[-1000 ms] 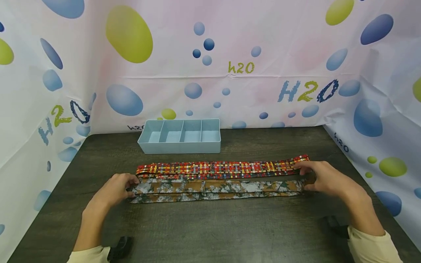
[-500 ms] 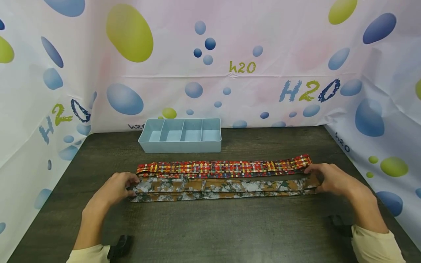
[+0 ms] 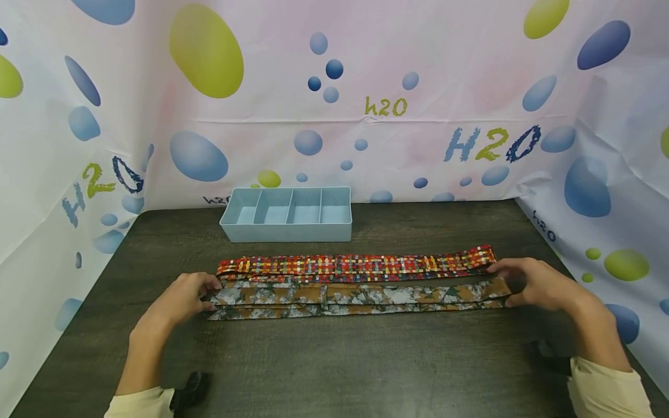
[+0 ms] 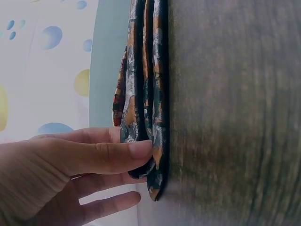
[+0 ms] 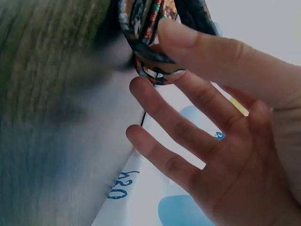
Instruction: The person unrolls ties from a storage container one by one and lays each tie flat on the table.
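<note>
A brown necktie [image 3: 392, 296] with white flowers lies folded lengthwise across the dark table. Behind it, close alongside, is a folded red-checked necktie [image 3: 355, 265]. My left hand [image 3: 183, 297] pinches the brown necktie's left end; in the left wrist view the thumb [image 4: 140, 149] lies over its folds, fingers behind. At the other end my right hand [image 3: 540, 284] holds the brown necktie between thumb and forefinger. The right wrist view shows that thumb [image 5: 176, 34] over the looped end, the lower fingers stretched out free of it.
A light blue tray [image 3: 290, 234] with several compartments stands behind the neckties, near the table's back edge. A white sheet [image 3: 272, 75] printed with coloured bubbles rises behind and along both sides of the dark table [image 3: 334, 366].
My right hand has moved right, and the brown necktie's right end now reaches farther right, flatter. My left hand has stayed at the left end.
</note>
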A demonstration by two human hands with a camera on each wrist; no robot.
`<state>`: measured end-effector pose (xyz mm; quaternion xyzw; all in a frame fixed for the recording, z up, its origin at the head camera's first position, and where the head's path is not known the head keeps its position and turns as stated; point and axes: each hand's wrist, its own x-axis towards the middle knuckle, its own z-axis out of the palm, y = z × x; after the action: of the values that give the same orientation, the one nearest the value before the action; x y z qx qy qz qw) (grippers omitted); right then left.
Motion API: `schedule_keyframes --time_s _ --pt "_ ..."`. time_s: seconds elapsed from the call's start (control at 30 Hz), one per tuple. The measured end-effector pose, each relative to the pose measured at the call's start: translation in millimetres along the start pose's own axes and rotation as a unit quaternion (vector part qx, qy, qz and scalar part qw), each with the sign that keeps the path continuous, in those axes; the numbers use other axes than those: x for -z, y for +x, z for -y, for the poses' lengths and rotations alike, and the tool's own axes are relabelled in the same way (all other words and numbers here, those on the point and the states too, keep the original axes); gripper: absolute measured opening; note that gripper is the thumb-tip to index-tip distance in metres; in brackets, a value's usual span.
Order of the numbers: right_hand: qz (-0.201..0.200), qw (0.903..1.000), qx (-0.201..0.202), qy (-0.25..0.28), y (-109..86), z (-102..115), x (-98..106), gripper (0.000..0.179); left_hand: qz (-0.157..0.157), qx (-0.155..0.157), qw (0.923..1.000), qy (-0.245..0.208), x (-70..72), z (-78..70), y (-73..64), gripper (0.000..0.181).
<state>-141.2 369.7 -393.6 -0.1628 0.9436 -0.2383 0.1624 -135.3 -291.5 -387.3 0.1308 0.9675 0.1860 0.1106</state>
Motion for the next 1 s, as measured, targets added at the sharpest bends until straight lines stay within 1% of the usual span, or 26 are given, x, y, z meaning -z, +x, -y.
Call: schedule_keyframes --time_s 0.13,0.27,0.33,0.53,0.77,0.87,0.93,1.0 --pt "-0.004 0.9999 0.009 0.012 -1.4 0.8 -0.1 0.067 0.002 0.001 1.0000 0.002 -0.4 0.3 0.3 0.029" --pt "-0.011 0.9999 0.008 0.000 -0.5 0.1 -0.6 0.065 0.005 0.005 1.0000 -0.002 -0.6 0.8 0.7 0.029" --pt "-0.013 0.9999 0.001 -0.009 0.4 -1.0 -0.6 0.065 0.005 0.004 1.0000 -0.004 -1.1 1.0 0.8 0.029" --pt "-0.007 0.9997 -0.017 -0.016 3.3 -2.6 -2.7 0.067 0.006 0.004 1.0000 -0.005 -3.2 1.5 1.7 0.030" --pt "-0.002 0.9999 -0.010 0.000 1.9 2.1 -2.0 0.074 0.011 0.007 0.9999 -0.009 -3.5 2.6 1.4 0.031" --pt "-0.014 0.9999 -0.003 0.001 0.4 7.7 -2.0 0.075 0.015 0.005 0.9998 -0.012 -3.0 2.5 0.4 0.032" --pt "-0.033 0.9995 0.002 -0.003 -0.4 12.9 -2.4 0.073 0.017 0.008 0.9997 -0.014 -1.9 1.6 -0.5 0.033" --pt "-0.057 0.9982 0.014 -0.013 -0.8 18.7 -3.2 0.066 0.018 0.014 0.9997 -0.013 0.0 -0.1 -1.2 0.035"
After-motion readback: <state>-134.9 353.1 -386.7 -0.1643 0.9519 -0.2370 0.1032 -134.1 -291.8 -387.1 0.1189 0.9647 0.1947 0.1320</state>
